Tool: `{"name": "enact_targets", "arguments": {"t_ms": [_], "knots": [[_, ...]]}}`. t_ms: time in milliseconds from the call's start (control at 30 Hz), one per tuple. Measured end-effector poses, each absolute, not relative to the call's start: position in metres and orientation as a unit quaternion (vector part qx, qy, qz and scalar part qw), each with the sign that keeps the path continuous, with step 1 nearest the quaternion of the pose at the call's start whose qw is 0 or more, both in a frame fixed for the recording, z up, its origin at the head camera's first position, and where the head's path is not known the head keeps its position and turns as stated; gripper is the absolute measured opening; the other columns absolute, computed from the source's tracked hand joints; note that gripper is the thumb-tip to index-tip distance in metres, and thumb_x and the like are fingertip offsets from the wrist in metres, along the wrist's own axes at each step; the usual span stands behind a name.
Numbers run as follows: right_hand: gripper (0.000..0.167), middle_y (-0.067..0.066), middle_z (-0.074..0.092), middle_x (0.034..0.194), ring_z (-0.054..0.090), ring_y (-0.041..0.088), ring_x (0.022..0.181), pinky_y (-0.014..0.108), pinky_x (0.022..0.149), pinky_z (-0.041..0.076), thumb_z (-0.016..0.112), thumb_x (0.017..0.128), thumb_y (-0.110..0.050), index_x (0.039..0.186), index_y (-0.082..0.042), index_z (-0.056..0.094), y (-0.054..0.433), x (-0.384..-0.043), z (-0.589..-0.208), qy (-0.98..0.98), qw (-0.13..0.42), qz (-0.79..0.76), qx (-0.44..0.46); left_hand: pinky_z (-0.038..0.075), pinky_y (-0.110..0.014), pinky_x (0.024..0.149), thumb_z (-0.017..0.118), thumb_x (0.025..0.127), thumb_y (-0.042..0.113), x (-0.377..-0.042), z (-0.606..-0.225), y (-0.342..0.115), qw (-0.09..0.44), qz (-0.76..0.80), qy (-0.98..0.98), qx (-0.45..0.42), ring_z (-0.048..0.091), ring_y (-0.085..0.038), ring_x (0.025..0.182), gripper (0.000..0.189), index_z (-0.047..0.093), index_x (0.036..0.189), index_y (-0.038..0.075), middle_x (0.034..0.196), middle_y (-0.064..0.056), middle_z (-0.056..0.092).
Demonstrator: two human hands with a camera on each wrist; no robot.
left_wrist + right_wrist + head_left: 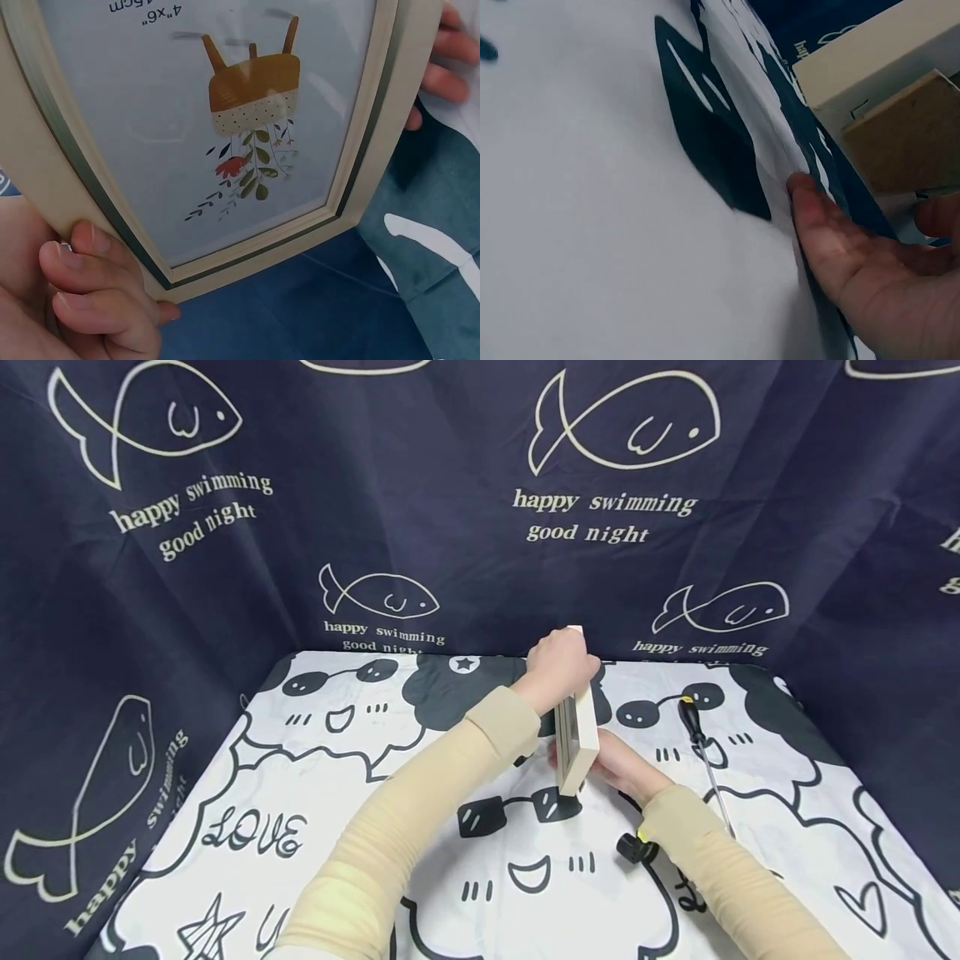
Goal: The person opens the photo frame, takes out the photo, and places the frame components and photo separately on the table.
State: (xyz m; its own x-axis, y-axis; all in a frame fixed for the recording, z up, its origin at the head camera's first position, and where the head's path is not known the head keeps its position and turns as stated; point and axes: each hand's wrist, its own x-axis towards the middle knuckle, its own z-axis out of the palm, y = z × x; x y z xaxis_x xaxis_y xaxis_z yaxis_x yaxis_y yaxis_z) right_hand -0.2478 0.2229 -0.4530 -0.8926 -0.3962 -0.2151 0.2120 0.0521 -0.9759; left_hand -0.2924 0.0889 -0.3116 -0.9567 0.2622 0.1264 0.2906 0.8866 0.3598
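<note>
A cream picture frame (585, 718) is held up off the cloth, seen nearly edge-on in the head view. Its front shows in the left wrist view: a print (255, 90) of a potted plant, upside down, with "4"x6"" lettering. My left hand (558, 667) grips one edge, its fingers (90, 262) curled round the border. Beside the frame's lower part is my right hand (618, 760), fingers (817, 232) fairly straight and reaching past the edge. Its thumb is near the brown backing board (907, 135); whether it touches is unclear.
A screwdriver (692, 718) with a black and yellow handle lies to the right, its shaft pointing toward the right sleeve. A small black and yellow object (636, 847) sits beside that forearm. Patterned white cloth (300, 877) covers the table; dark fish-print curtains (465, 510) enclose it.
</note>
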Motion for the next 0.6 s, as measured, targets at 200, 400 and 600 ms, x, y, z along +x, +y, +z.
{"name": "enact_targets", "arguments": {"t_ms": [200,400,600], "knots": [[0.056,0.014,0.067,0.107,0.066,0.027,0.101,0.036,0.089,0.051,0.044,0.100,-0.025,0.141,0.008,0.025,0.222,-0.246,-0.449,0.608,0.274,-0.743,-0.056,0.044,-0.029,0.053,0.057,0.087,0.035,-0.290,-0.313,0.090,0.039,-0.181,-0.973,-0.136,0.057,-0.015,0.066,0.023,0.062,0.080,0.014,0.082,-0.002,0.064],[0.054,0.011,0.068,0.103,0.067,0.023,0.097,0.032,0.086,0.052,0.040,0.102,-0.020,0.143,0.009,0.022,0.223,-0.245,-0.447,0.612,0.272,-0.743,-0.019,0.047,-0.030,0.055,0.056,0.088,0.035,-0.288,-0.317,0.088,0.042,-0.181,-0.974,-0.133,0.059,-0.016,0.068,0.026,0.063,0.090,0.010,0.086,-0.004,0.065],[0.035,0.013,0.068,0.101,0.067,0.023,0.097,0.031,0.084,0.054,0.031,0.103,-0.009,0.129,0.013,0.034,0.225,-0.245,-0.448,0.605,0.276,-0.747,-0.024,0.048,-0.030,0.056,0.056,0.087,0.037,-0.289,-0.322,0.082,0.051,-0.186,-0.973,-0.129,0.062,-0.017,0.072,0.029,0.063,0.093,0.009,0.090,-0.005,0.066]]}}
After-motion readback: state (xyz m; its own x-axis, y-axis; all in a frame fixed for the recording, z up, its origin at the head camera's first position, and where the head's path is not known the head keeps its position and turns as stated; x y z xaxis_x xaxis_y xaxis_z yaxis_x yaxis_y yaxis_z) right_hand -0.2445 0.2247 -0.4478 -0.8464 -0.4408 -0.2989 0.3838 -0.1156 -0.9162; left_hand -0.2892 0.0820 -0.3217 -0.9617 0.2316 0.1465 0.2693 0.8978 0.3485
